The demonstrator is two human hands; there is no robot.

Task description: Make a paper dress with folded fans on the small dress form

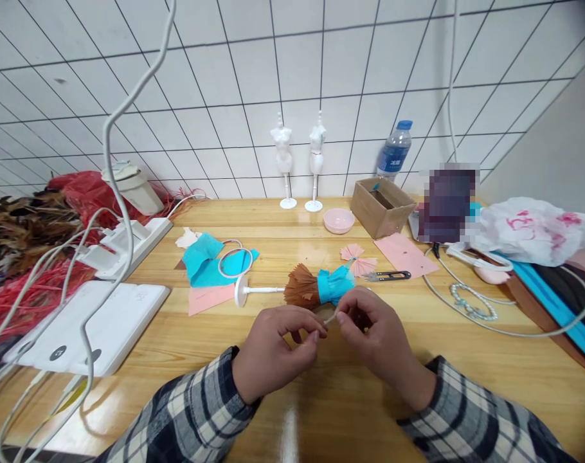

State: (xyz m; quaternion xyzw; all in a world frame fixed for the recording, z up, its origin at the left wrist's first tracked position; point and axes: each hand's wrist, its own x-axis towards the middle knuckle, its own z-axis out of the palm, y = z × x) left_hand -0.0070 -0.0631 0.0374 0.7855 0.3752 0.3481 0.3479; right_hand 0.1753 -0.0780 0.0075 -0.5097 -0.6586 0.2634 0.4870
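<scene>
A thin pale strip spans the small gap between my two hands. My left hand pinches one end with thumb and fingers, and my right hand pinches the other. Just beyond them a white mannequin stand lies on its side, its base to the left. Pleated brown paper and a blue paper piece are wrapped round the form; my right hand partly hides its right end. Thread snips and a pink pleated paper piece lie behind my right hand.
Two white mannequins stand by the wall, near a pink bowl, a cardboard box and a bottle. Blue paper lies left. A white power bank and cables occupy the left side; a beaded bracelet lies right.
</scene>
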